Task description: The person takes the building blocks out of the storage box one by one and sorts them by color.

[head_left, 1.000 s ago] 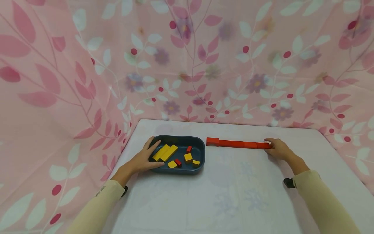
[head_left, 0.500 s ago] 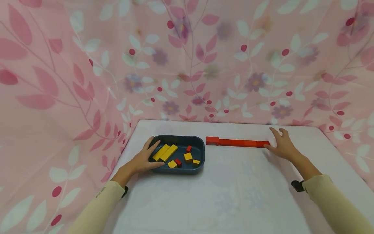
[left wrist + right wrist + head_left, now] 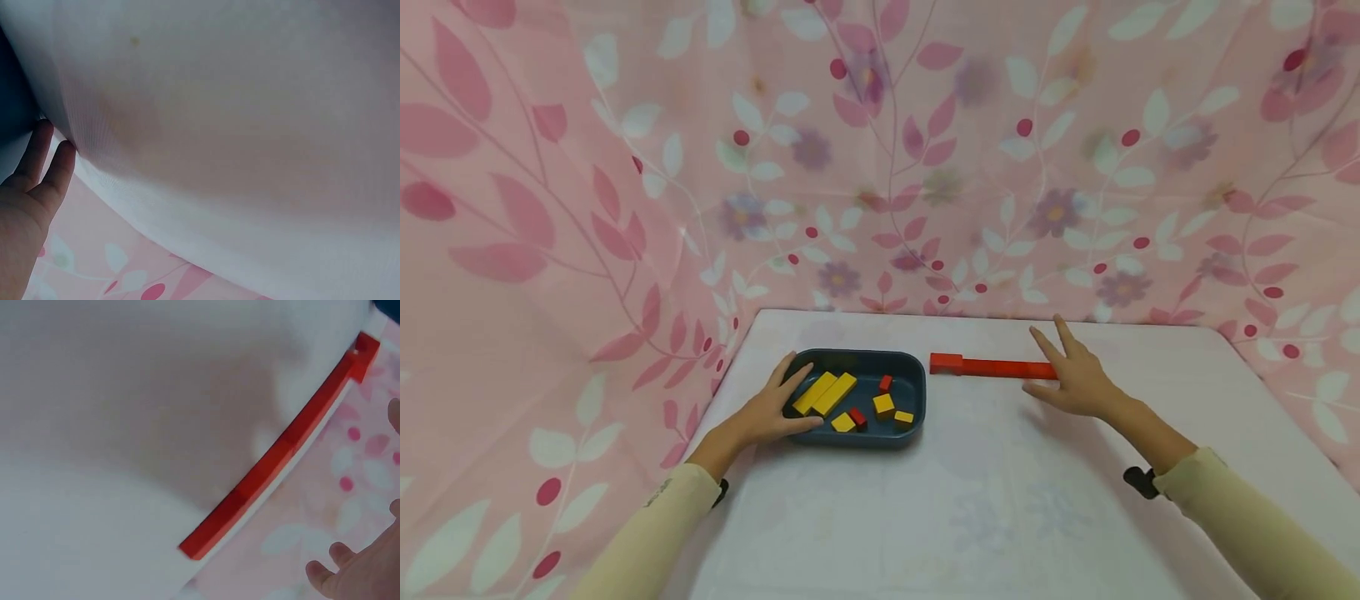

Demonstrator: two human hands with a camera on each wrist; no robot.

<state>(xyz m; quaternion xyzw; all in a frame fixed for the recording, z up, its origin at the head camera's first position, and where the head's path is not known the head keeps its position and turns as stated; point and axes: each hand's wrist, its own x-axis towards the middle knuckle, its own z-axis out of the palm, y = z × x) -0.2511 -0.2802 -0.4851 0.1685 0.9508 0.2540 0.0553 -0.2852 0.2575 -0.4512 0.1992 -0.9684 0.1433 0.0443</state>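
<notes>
My left hand [image 3: 765, 412] rests on the left end of a dark blue rectangular tray [image 3: 868, 442], fingers spread along its rim and thumb by the near side. Inside lie two long yellow blocks [image 3: 833, 394], small yellow blocks [image 3: 883, 407] and small red blocks [image 3: 886, 382]. To the right of the tray, a row of red blocks [image 3: 992, 368] lies end to end, with a bulkier block at its left end. My right hand [image 3: 1078, 381], fingers spread and holding nothing, hovers around the row's right end and hides it in the head view. The right wrist view shows the whole row [image 3: 275, 459].
A white cloth [image 3: 970, 517] covers the table. Pink leaf-patterned fabric [image 3: 925, 167] hangs behind the table's far edge and along the left side.
My right hand has let go of the right end of the red row, lifted outward, then moved back left over it with fingers spread. The left hand and tray stay put.
</notes>
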